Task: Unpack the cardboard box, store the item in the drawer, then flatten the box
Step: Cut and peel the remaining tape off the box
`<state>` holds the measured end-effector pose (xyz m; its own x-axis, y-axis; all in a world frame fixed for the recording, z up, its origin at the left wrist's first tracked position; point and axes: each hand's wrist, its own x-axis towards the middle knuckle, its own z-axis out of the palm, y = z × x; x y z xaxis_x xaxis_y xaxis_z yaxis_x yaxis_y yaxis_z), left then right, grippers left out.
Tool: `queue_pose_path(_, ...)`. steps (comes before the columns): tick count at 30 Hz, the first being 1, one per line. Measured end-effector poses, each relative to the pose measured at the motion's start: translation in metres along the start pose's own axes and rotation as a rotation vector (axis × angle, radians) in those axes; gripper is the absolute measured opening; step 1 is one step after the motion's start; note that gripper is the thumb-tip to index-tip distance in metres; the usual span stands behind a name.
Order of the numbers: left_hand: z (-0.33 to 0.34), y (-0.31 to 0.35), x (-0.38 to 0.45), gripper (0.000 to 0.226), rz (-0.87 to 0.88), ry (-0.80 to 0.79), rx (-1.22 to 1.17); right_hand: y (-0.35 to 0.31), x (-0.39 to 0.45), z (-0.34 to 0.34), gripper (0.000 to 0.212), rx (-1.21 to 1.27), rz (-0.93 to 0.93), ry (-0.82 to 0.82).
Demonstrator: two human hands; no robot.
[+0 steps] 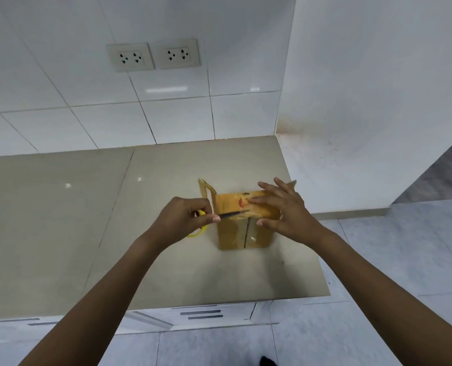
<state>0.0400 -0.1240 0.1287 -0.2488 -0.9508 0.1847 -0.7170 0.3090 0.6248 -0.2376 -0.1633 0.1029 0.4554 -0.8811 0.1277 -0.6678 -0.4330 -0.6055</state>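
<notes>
We see a small cardboard box (243, 228) standing on the beige countertop (87, 220), near its right end, w/ one flap (206, 192) raised at the back left; tape runs over the top & front, a dark seam down the middle of the front face; a red mark shows on top by the fingers. The left hand (185, 220) is clamped on yellow-handled scissors (221, 216); the dark blades point right, tip at the box's top front edge. The right hand (283, 210) lies on the box top, fingers spread apart & flat, thumb at the front edge; it grips nothing. Two double wall sockets (153, 55) sit on the white tiled wall (61, 88) behind; white drawer fronts (201, 314) w/ dark bar handles show below the counter edge.
</notes>
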Motion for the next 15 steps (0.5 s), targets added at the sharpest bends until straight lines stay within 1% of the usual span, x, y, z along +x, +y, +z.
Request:
queue_pose_path(1,-0.004,0.0,-0.003,0.025,0.065,0.075,0.162,-0.003,0.0,0.003,0.047,-0.038,-0.013,0.044)
queue_pose_path(3,-0.01,0.0,-0.009,0.027,0.161,0.21,0.399,-0.009,0.002,0.007,0.043,-0.067,-0.024,0.085)
queue_pose_path(5,-0.011,-0.001,-0.014,0.028,0.202,0.277,0.479,-0.015,0.004,0.008,0.042,-0.065,-0.017,0.083)
queue_pose_path(7,-0.011,-0.004,-0.016,0.029,0.19,0.32,0.465,-0.02,0.006,0.007,0.04,-0.09,-0.007,0.093)
queue_pose_path(9,-0.01,-0.009,-0.018,0.029,0.127,0.379,0.376,-0.024,0.008,0.006,0.037,-0.151,-0.001,0.118)
queue_pose_path(12,0.0,-0.018,-0.036,0.027,-0.059,0.493,0.17,-0.033,0.011,0.006,0.036,-0.201,-0.011,0.132)
queue_pose_path(13,0.008,-0.021,-0.047,0.027,-0.12,0.517,0.14,-0.036,0.013,0.007,0.034,-0.19,-0.018,0.127)
queue_pose_path(14,0.018,-0.026,-0.061,0.028,-0.152,0.508,0.156,-0.039,0.014,0.008,0.032,-0.158,-0.023,0.122)
queue_pose_path(15,0.03,-0.032,-0.077,0.03,-0.147,0.461,0.198,-0.043,0.015,0.009,0.029,-0.114,-0.031,0.121)
